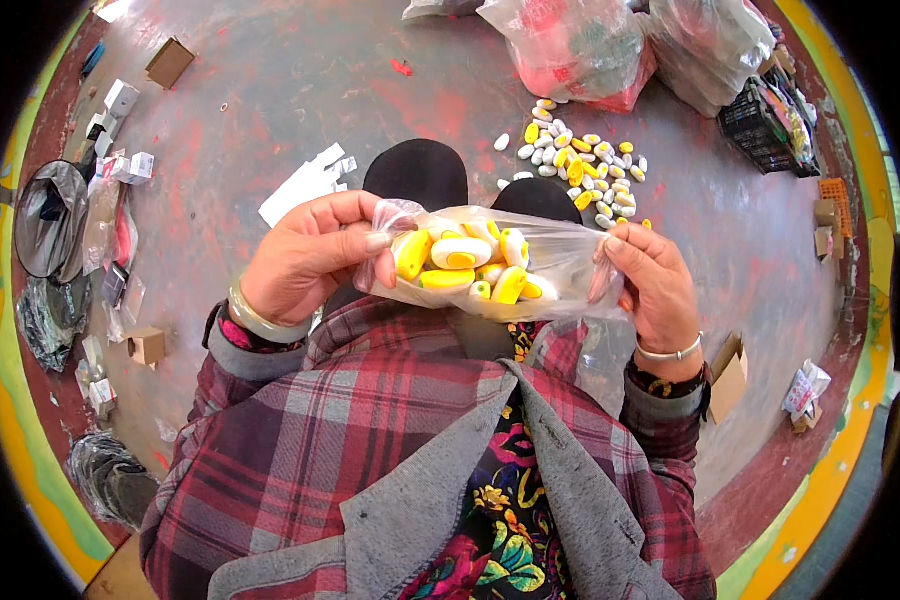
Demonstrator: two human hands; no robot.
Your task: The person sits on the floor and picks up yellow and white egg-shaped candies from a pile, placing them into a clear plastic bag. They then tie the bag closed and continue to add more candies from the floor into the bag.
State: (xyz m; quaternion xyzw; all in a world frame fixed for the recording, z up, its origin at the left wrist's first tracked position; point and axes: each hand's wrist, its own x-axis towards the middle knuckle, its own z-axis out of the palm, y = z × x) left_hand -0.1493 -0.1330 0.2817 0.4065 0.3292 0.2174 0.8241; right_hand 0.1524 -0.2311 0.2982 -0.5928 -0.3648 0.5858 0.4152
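Note:
A clear plastic bag (565, 268) is stretched sideways in front of my chest. My left hand (315, 255) pinches its gathered left end between thumb and fingers. At the other end, my right hand (660, 285) grips the bag's edge the same way. Inside, mostly toward the left, lie several small yellow and white egg-like pieces (454, 254), some rounded and some long. A loose pile of similar white and yellow pieces (580, 172) is spread on the floor beyond the bag, to the right of my knees.
Large filled plastic bags (580, 45) stand at the far right, beside a black crate (760, 125). White flat cards (305, 185) lie left of my knees. Small white boxes (120, 100) and black bags (55, 320) line the left side. An open cardboard box (728, 378) sits near my right elbow.

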